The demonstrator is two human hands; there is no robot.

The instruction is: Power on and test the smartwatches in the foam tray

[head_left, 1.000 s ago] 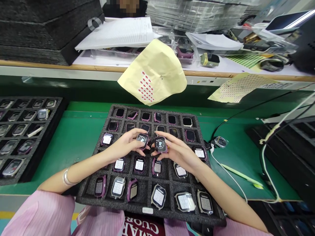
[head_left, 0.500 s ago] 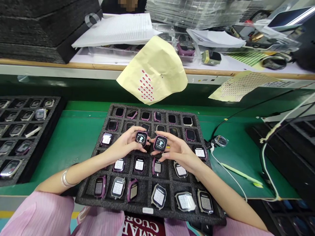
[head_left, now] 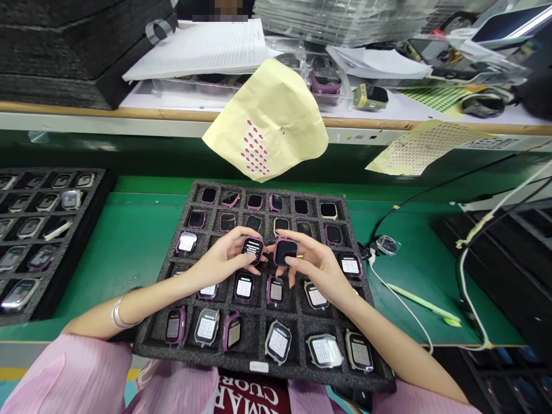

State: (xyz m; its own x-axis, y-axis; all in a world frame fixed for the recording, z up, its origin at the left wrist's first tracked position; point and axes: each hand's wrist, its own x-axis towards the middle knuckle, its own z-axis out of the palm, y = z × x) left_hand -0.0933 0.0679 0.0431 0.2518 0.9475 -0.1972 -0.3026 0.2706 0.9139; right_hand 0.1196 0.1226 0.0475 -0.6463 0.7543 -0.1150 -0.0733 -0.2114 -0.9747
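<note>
My left hand [head_left: 236,253] is closed around a purple smartwatch body [head_left: 252,248] whose lit screen shows lines of white text; the thumb rests on its lower part. Beside it, my right hand [head_left: 314,259] grips a second purple smartwatch body [head_left: 286,252] with a dark screen, the thumb lying on the glass. Both are held over the middle of a black foam tray [head_left: 259,367]. In its compartments sit several watch bodies: dark-screened ones such as a purple watch [head_left: 255,201] at the back, and ones with lit white grids such as a silver watch [head_left: 278,341] in front.
Another foam tray [head_left: 43,287] of watches stands at the left on the green table [head_left: 142,213]. A yellow sticker sheet [head_left: 276,121] hangs from the shelf edge. Cables, a charger puck [head_left: 387,245] and a green pen-like stick [head_left: 425,303] lie at the right.
The left watch's screen has gone from a clock face to lines of text. The right watch's clock face has turned dark, and my right thumb has moved onto its screen.
</note>
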